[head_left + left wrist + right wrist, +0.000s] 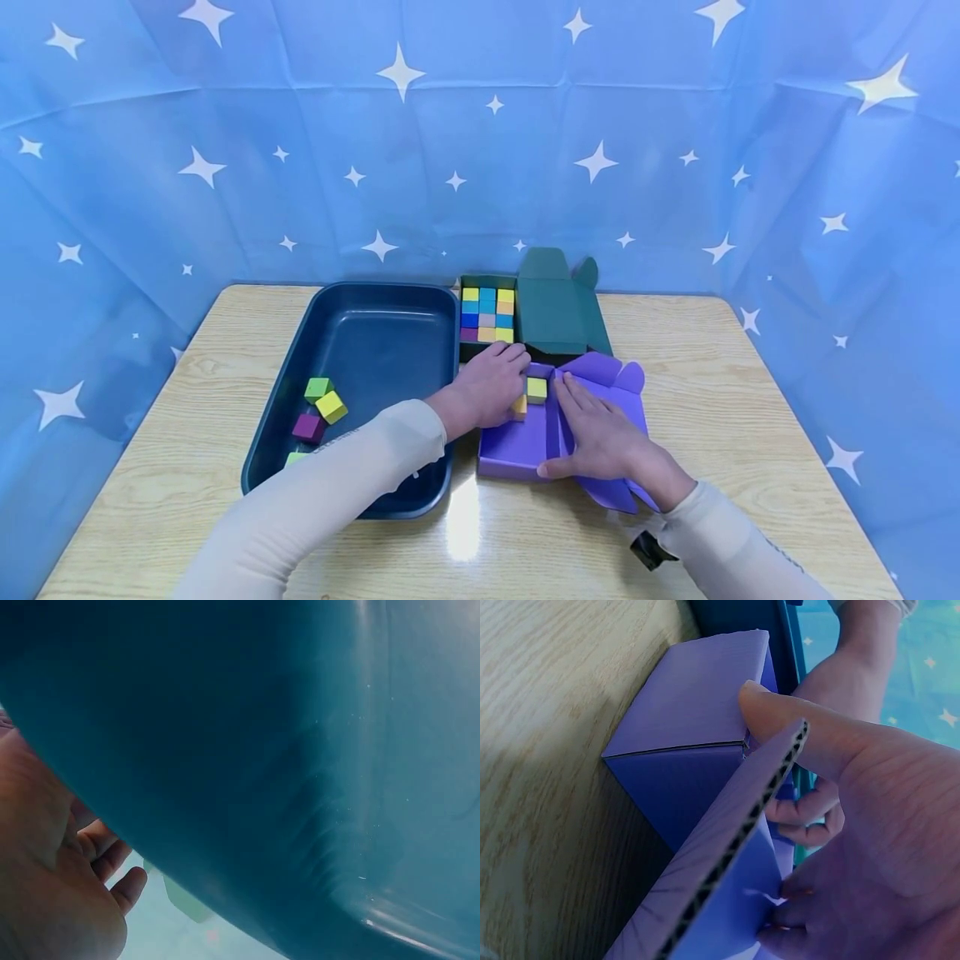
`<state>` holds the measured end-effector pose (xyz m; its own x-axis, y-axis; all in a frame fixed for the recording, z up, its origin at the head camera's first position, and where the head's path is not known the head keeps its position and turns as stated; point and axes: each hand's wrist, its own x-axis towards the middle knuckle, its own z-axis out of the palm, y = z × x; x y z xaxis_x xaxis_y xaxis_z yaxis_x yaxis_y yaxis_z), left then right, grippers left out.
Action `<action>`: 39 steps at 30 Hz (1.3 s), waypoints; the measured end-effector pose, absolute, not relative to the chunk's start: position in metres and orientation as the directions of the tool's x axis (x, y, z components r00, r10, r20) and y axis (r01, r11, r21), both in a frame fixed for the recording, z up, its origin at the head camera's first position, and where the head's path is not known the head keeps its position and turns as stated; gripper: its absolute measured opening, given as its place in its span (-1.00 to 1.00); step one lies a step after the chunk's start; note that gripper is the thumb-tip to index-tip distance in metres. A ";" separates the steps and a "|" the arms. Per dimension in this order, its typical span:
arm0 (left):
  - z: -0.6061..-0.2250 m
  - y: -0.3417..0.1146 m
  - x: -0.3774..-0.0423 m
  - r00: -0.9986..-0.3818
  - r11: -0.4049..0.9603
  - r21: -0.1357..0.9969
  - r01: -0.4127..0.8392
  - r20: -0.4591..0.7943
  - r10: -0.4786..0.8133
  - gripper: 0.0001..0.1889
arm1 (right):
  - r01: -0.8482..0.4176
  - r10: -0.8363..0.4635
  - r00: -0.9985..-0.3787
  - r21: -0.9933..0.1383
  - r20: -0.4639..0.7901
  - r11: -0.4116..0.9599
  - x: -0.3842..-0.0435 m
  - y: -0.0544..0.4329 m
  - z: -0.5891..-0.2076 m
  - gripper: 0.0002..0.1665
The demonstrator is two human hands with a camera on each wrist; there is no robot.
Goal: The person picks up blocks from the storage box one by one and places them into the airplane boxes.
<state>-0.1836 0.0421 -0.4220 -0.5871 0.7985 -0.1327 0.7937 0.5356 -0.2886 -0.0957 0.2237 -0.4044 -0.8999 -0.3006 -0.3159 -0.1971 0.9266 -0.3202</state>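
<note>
My left hand (491, 387) reaches over the near purple box (513, 454), fingers curled down inside its left part. An orange block (519, 407) shows at its fingertips, partly hidden by the hand. Beside it, against the back wall, lies a yellow block (536, 390). In the left wrist view the dark blue tray (187, 750) hides much of that hand. My right hand (600, 429) rests with extended fingers along the box's right wall and its folded-out purple lid (626, 408). Its thumb (769, 705) touches the front corner in the right wrist view.
The blue tray (375, 337) stands left, holding a green block (318, 388), a yellow block (332, 407) and a purple block (308, 428). Behind the purple box, an open green box (555, 312) holds rows of coloured blocks (487, 314). A small black object (649, 551) sits by the right wrist.
</note>
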 end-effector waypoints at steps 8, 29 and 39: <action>-0.416 0.035 -0.186 -0.588 0.546 -0.262 0.796 -0.116 0.801 -0.42 | -0.182 -0.290 -0.901 -0.324 -0.322 0.928 -0.096 0.222 -0.403 0.50; -0.372 -0.129 -0.212 -0.773 0.771 -0.171 0.613 0.072 0.630 -0.74 | -0.167 -0.277 -0.912 -0.341 -0.304 0.925 -0.094 0.223 -0.406 0.48; -0.385 -0.192 -0.204 -0.824 0.808 -0.174 0.563 -0.034 0.566 -0.73 | -0.169 -0.278 -0.911 -0.339 -0.305 0.926 -0.094 0.223 -0.407 0.48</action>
<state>-0.2039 -0.1921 -0.3850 -0.8237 0.5661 -0.0336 0.5626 0.8082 -0.1741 -0.0944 0.2226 -0.4068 -0.9111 -0.2776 -0.3047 -0.1688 0.9256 -0.3387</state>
